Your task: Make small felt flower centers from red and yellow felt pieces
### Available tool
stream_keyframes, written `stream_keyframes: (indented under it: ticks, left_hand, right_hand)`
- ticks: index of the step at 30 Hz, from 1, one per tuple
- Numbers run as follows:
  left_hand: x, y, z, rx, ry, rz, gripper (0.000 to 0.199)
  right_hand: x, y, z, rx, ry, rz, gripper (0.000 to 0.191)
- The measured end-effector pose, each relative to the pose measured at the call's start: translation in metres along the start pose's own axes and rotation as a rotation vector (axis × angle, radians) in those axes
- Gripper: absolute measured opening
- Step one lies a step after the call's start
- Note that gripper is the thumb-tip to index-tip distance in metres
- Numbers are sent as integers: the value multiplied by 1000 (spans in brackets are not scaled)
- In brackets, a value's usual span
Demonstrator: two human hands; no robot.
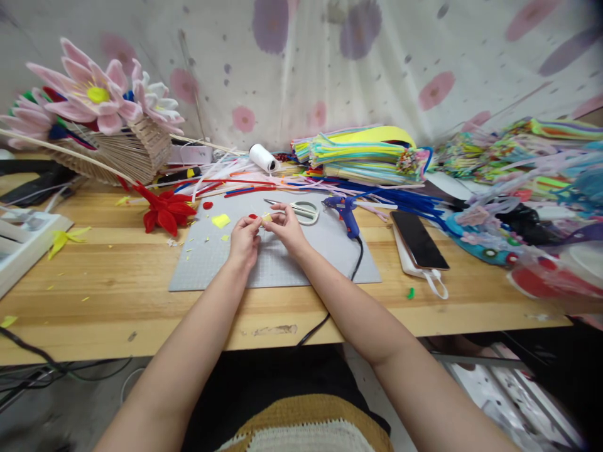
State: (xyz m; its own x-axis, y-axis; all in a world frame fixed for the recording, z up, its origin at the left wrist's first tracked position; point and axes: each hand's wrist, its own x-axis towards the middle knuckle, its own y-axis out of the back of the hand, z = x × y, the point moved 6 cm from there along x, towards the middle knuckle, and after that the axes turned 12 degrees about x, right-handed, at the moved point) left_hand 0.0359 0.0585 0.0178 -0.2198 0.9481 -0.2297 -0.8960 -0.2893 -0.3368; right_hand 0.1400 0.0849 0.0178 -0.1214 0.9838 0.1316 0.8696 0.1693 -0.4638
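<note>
Over the grey cutting mat point(198, 263), my left hand point(245, 242) is closed in a pinch, a small red piece point(253, 216) showing at its fingertips. My right hand point(286, 229) pinches a small yellow piece point(266, 218) right beside it, and the fingertips of both hands nearly meet. How the two pieces join is too small to tell. Scissors point(306, 213) lie on the mat just behind my right hand. Yellow scraps point(220, 221) and a red scrap point(208, 205) rest left of my hands.
A blue glue gun point(346, 213) with a black cord lies at the mat's right, near a phone point(419, 240). A red flower point(167, 210) is to the left. Bundled colourful stems point(362, 150), a thread spool point(262, 157) and a basket of pink flowers point(153, 147) line the back.
</note>
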Motion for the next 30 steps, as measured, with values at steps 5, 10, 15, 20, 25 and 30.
stream_keyframes:
  ticks: [5,10,15,20,25,30]
  left_hand:
    - [-1,0,0,-9,1,15,27]
    - [-1,0,-1,34,-18,4,28]
    - [0,-1,-1,72,-10,-39,29]
    - [5,2,-1,202,-63,-58,28]
    - [7,6,-1,257,-78,-1,22]
    - [6,5,-1,277,-62,-7,23]
  right_hand:
    - [1,3,7,-32,-22,-3,50]
    - [1,4,8,-37,-29,6,48]
    - [2,6,6,-55,-19,27,48]
    - [3,8,7,-45,-48,22,48]
    - [3,10,4,-76,-40,52,48]
    - [3,12,-4,-71,26,104,39]
